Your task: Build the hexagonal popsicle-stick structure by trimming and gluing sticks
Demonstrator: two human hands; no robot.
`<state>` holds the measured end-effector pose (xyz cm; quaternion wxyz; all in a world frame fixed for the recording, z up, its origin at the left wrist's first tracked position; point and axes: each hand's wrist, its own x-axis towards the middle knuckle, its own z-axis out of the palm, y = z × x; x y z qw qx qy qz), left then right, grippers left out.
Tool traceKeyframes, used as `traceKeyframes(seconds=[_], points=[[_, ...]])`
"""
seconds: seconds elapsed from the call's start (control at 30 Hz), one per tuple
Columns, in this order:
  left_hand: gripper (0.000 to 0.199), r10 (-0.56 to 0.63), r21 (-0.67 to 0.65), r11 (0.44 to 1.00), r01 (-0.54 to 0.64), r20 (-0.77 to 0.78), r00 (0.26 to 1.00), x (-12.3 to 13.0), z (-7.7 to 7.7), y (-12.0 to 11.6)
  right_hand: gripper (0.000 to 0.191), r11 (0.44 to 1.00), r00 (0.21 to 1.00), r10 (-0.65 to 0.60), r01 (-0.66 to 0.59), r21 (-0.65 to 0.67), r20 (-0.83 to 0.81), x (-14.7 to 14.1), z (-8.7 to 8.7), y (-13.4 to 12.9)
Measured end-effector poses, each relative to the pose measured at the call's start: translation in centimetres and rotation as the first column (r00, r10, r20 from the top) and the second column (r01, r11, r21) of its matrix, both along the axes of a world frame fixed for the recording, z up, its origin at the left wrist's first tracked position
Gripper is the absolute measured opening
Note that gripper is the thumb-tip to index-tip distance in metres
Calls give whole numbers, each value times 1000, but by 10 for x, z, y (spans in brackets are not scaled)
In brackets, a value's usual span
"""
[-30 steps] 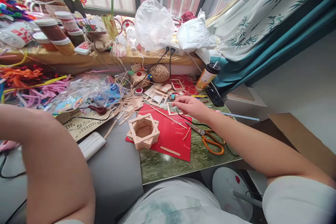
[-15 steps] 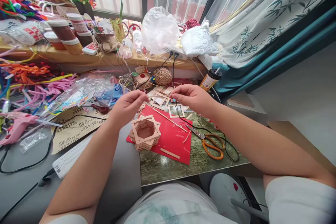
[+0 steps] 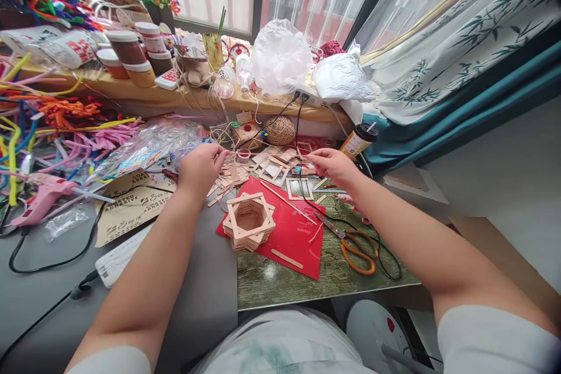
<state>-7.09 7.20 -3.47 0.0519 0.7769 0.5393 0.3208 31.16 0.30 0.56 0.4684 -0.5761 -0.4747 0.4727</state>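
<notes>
My left hand is closed in a pinch, and so is my right hand. Between them runs a thin length of twine, drawn out roughly level above the loose craft sticks; its middle is hard to make out. Below the hands, a star-shaped stack of craft sticks with a hollow centre stands on a red sheet. A single craft stick and a long thin stick lie on the same sheet. A ball of twine rests beyond the hands.
Orange-handled scissors lie right of the sheet, beside a black cable. A lidded cup stands behind my right hand. Far left are a pink glue gun, sandpaper and pipe cleaners. Paint jars line the sill.
My hands have moved farther apart, the right one going right and the left one slightly left relative to the table, lengthening the twine between them. The camera view has shifted a little.
</notes>
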Motion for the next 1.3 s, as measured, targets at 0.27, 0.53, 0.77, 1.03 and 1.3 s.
traceKeyframes(seconds=[0.27, 0.53, 0.77, 1.03, 1.3], points=[[36, -261, 39, 965, 260, 2, 965, 23, 30, -31, 43, 989, 988, 144, -146, -30, -59, -79, -11, -10], [31, -325, -234, 899, 370, 210, 922, 51, 38, -55, 34, 973, 933, 208, -226, -32, -293, -119, 5, 1], [25, -325, -183, 921, 344, 127, 937, 42, 22, -40, 33, 985, 899, 3, -79, -154, -439, -134, -18, 11], [28, -228, -194, 945, 265, 194, 954, 28, 0, -20, 39, 978, 907, -207, 179, -110, -367, -106, -47, 26], [27, -122, -185, 960, 210, 399, 909, 20, 7, -18, 26, 859, 879, -474, 476, 187, -60, -46, -52, 16]])
